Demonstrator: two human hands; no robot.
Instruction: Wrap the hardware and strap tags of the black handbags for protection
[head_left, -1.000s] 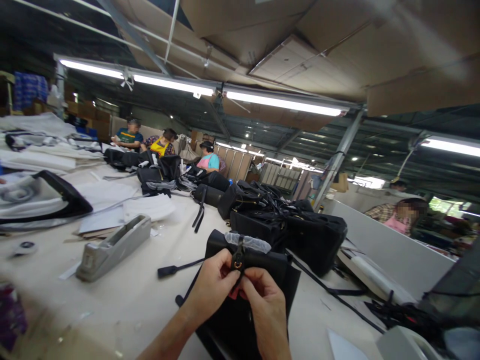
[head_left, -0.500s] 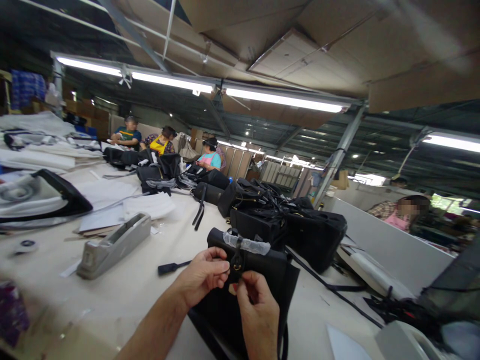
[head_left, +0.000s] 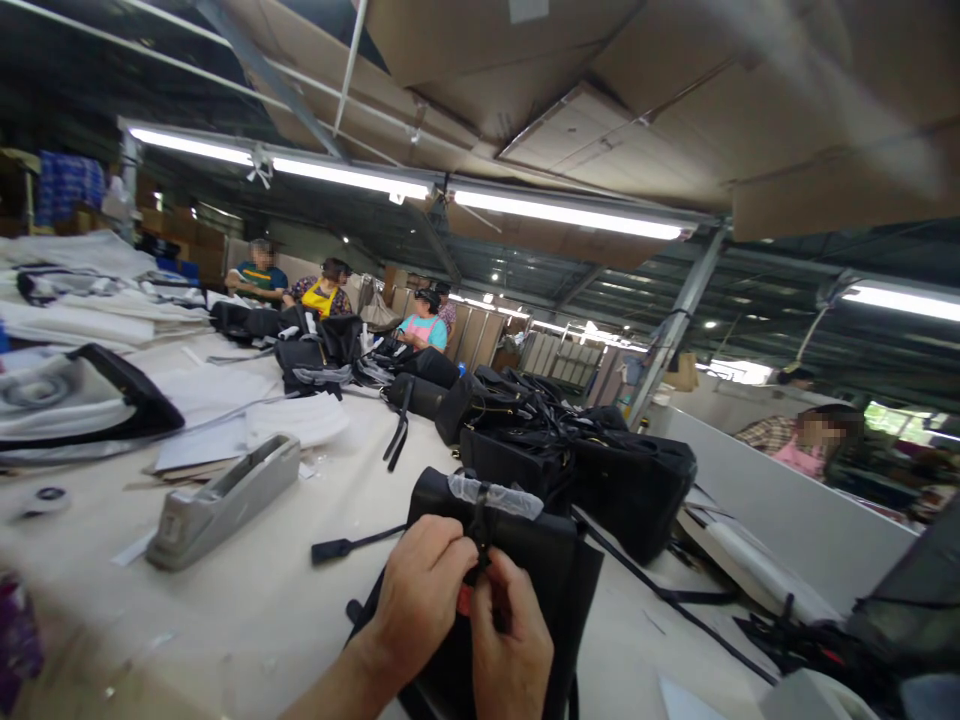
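Note:
A black handbag [head_left: 566, 585] stands tilted on the table in front of me, with clear plastic wrap [head_left: 496, 497] over its top. Down the middle of its flap runs a narrow black strap [head_left: 481, 515] with small gold-coloured hardware. My left hand [head_left: 420, 585] is closed at the left side of this strap, fingertips pinching it. Lower down and to the right, the thumb and finger of my right hand [head_left: 511, 635] pinch the strap near its end. Fingers partly cover the fastening. Between the hands shows a small red piece [head_left: 464, 600].
A grey tape dispenser [head_left: 225, 505] stands at left, near a small roll [head_left: 51, 498]. Black bags [head_left: 517, 450] are piled behind the handbag. A black strap with a tag [head_left: 330, 551] lies beside it. Several people sit farther back; a white partition [head_left: 787, 490] stands at right.
My left hand has moved right and turned over the strap, its fingers now close against the fastening. My right hand stays about where it was. The view has shifted slightly.

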